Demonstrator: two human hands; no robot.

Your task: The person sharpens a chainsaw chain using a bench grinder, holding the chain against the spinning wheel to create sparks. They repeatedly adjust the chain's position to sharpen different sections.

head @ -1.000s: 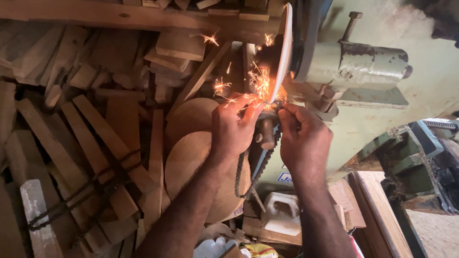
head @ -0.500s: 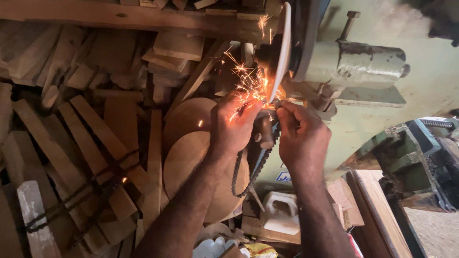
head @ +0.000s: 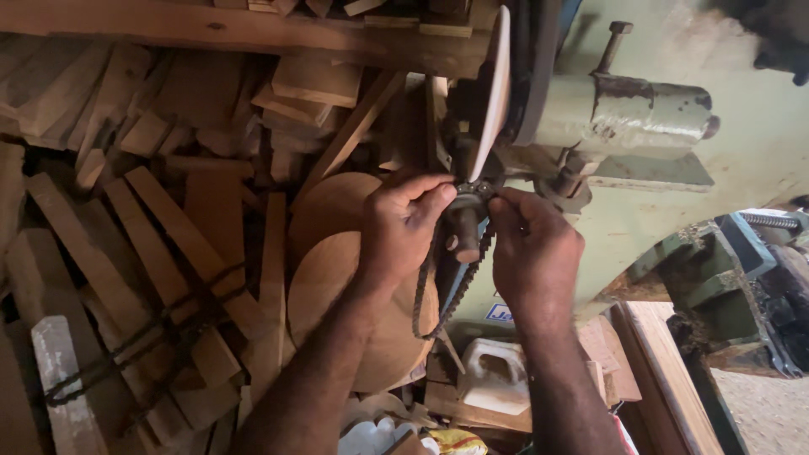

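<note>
My left hand (head: 403, 229) and my right hand (head: 533, 246) pinch a dark saw chain (head: 448, 286) between them, just below the pale grinding wheel (head: 491, 93) of a green machine (head: 674, 135). The held section of chain sits over a short cylindrical rest (head: 463, 232) by the wheel's lower edge. The remainder of the chain hangs down in a loop between my wrists. No sparks show at the wheel.
Stacked wood offcuts (head: 126, 227) fill the left side. Round wooden discs (head: 337, 278) lie under my left forearm. A white plastic jug (head: 497, 375) stands below the chain. A wooden plank (head: 666, 379) and dark metal parts (head: 758, 286) lie at the right.
Sparks flew from the wheel in the earlier frames; none show now. Both hands have stayed on the chain, and the view has shifted slightly.
</note>
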